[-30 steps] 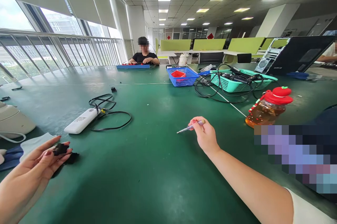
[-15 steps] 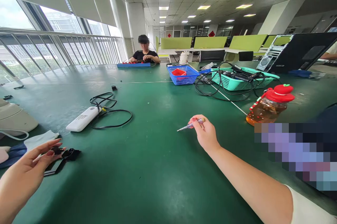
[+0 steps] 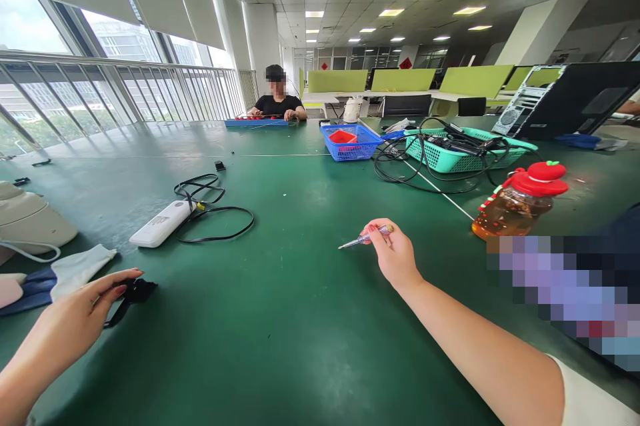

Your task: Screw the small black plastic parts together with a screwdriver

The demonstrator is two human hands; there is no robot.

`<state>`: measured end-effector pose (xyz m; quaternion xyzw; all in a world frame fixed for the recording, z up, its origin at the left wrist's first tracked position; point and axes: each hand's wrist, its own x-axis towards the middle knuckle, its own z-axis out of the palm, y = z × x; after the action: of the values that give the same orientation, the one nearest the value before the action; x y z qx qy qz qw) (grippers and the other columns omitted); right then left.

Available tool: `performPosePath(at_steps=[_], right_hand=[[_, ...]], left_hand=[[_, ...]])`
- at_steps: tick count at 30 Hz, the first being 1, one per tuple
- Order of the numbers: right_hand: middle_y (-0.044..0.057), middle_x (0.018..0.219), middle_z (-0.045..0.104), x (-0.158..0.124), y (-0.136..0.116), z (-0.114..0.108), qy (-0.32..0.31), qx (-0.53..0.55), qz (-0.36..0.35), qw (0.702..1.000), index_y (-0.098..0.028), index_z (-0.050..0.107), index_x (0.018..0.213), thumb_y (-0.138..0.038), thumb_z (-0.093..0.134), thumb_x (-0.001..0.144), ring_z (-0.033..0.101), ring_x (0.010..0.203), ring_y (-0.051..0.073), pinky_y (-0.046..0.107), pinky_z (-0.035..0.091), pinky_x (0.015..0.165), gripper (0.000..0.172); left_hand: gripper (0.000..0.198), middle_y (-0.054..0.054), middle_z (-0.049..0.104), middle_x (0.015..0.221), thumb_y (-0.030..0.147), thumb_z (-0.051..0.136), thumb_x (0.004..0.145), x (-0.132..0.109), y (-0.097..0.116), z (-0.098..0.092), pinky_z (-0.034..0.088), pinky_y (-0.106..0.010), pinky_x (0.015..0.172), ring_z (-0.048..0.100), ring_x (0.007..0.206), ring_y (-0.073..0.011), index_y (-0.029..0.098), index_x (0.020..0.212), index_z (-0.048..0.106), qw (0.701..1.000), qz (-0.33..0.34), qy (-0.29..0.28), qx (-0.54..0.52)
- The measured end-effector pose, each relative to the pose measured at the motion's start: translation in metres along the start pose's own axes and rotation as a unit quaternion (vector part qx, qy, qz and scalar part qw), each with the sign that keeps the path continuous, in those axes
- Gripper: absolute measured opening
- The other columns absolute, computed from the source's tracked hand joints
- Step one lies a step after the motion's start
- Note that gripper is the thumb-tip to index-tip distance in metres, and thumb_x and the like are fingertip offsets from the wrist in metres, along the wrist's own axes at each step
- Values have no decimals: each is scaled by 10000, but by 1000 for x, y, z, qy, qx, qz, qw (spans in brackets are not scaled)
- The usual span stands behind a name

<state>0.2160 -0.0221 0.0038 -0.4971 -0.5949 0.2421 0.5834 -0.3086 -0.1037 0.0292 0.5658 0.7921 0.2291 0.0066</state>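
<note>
My right hand (image 3: pixel 395 256) is closed on a small screwdriver (image 3: pixel 364 238) with a clear handle; its metal tip points left, just above the green table (image 3: pixel 300 319). At the lower left, my left hand (image 3: pixel 75 319) lies with curled fingers over a flat black device (image 3: pixel 131 294) resting on the table, fingertips on its top. What is under the palm is hidden.
A white power bank with a black cable (image 3: pixel 163 223) lies left of centre. A white appliance (image 3: pixel 30 219) and cloths (image 3: pixel 75 266) sit at far left. A bottle with a red lid (image 3: pixel 520 203), a blue basket (image 3: pixel 350 143) and a teal cable basket (image 3: pixel 460 153) stand to the right. A person sits at the far end.
My left hand has lowered from holding a small black piece in the air down onto the black device on the table. My right hand has stayed still with the screwdriver.
</note>
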Motion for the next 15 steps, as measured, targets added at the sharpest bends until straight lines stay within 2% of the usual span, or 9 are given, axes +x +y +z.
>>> performPosePath(at_steps=[3,5,10,15], right_hand=[[50,792,698,0,-1,0,-3,1,-1,1000,-215,613,853,-515,548,883,671,720,199,334,547,679,309],[49,795,694,0,0,0,-5,4,-1,1000,-214,614,848,-514,547,884,669,723,196,336,550,690,310],[50,804,688,-1,1,0,-8,14,0,1000,-215,614,850,-509,547,886,664,734,193,339,550,708,303],[47,790,689,0,1,-1,-10,-1,-1,1000,-218,610,842,-504,543,890,661,716,194,339,536,693,298]], left_hand=[[409,127,744,990,535,374,847,-1,7,-1,479,-245,699,669,810,-177,401,1084,679,997,33,-34,61],[444,114,744,1058,546,348,850,-1,7,0,505,-278,753,680,865,-194,388,1116,666,995,48,-41,83],[553,-15,731,1160,510,303,855,1,16,-2,526,-349,831,694,926,-252,273,1188,676,983,94,-100,125],[562,-23,729,1166,521,294,876,-5,25,0,543,-366,813,693,986,-279,291,1239,656,976,68,-127,163]])
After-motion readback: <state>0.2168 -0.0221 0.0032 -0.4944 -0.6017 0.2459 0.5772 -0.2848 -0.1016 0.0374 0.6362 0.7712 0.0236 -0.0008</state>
